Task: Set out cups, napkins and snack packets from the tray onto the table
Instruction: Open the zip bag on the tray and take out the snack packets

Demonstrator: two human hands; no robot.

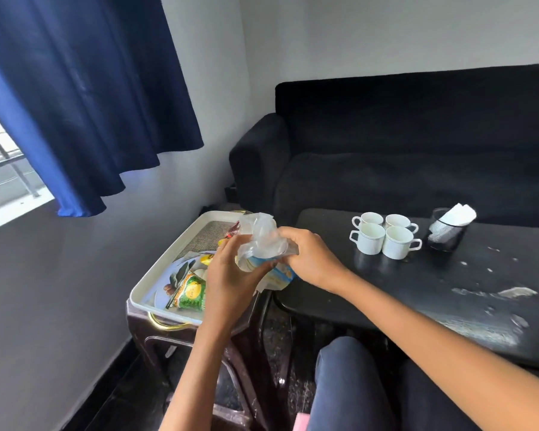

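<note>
Plastic is crinkling: your left hand point(227, 272) and right hand point(308, 259) are both gripping the light, slippery snack packet point(262, 244); you're best holding its firmer printed base.

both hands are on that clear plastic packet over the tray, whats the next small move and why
Probably carry the clear plastic packet, gripped by the left hand and right hand, rightward and set it on the black table. The four white cups and napkin holder already stand there.

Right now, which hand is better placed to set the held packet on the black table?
Probably the right hand: it grips the packet beside the black table; the left hand is over the tray.
</note>
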